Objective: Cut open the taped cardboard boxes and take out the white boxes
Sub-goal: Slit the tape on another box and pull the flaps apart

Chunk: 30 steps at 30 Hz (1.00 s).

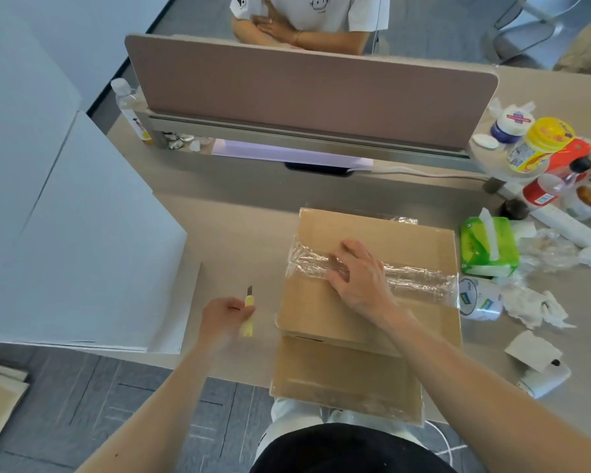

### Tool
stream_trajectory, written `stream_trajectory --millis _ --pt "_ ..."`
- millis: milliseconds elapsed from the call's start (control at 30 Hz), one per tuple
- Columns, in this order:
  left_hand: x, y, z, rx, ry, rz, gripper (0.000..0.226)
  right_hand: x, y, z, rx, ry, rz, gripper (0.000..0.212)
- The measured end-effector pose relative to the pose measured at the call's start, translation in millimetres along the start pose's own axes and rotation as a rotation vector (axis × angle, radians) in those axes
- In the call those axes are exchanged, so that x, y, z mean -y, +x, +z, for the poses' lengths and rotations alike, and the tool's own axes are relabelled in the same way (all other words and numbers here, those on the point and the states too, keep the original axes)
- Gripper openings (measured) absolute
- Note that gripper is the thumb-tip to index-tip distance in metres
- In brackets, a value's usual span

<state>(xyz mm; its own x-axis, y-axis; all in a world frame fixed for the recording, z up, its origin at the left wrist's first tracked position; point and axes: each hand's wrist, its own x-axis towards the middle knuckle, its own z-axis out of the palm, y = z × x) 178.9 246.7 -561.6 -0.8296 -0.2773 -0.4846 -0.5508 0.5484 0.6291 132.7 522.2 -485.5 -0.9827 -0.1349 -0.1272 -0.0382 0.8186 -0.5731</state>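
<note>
Fingers (354, 249) of the right hand (359, 279) — spread, nearly straight, holding nothing — press flat on the tape (413, 276). This is a wrinkled clear strip that crosses the top of the box (372, 230) from its left edge to its right edge. The fingertips point left and away from the person. The forearm enters from the lower right and passes over the box's near right corner.

The box lies closed on the desk (239, 227), right of centre. At its near edge a second cardboard face (342, 377) juts past the desk edge toward the person's lap. Whether this is another box underneath or the near side of the same one cannot be told.

The left hand (224, 319) is curled round the knife (249, 314) — a yellow cutter with a short blade out, its tip pointing away from the person. Hand and knife are above bare desk just left of the box, not touching it.

White sheets (82, 233) cover the left part of the desk. Right of the box lie a green tissue pack (488, 249) and crumpled tissues, with jars (539, 145) farther back. A pink screen (304, 93) bounds the far edge of the desk. Behind it a second person sits with arms folded.
</note>
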Motion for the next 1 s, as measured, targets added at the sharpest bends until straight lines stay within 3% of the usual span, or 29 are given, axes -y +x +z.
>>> stream_trajectory --millis 133,267,333,467,700,833,900,1000 --pt "-57 -7 -17 0.016 -0.309 0.179 0.007 17 -1 3 -0.12 0.241 0.048 0.016" --pt "-101 -20 -17 0.173 -0.513 0.245 0.011 41 -7 2 -0.014 0.548 0.092 0.028" --pt "-115 -25 -12 0.266 -0.58 0.267 0.012 49 -9 4 0.058 0.746 0.152 0.024" --pt "-131 -32 -5 0.412 -0.66 0.267 0.025 55 -15 6 0.195 1.109 0.262 0.025" --pt "-141 -33 5 0.451 -0.594 0.266 0.029 56 -20 3 0.139 1.427 0.385 0.025" --pt "-145 -17 -2 0.249 -0.378 0.413 0.011 48 -12 -3 -0.002 1.306 0.389 0.013" --pt "-138 2 -6 0.105 -0.169 0.472 0.028 37 -5 -10 -0.071 1.096 0.341 0.013" --pt "-120 25 -3 0.207 0.22 0.532 0.078 22 5 -17 -0.077 0.544 0.143 0.011"
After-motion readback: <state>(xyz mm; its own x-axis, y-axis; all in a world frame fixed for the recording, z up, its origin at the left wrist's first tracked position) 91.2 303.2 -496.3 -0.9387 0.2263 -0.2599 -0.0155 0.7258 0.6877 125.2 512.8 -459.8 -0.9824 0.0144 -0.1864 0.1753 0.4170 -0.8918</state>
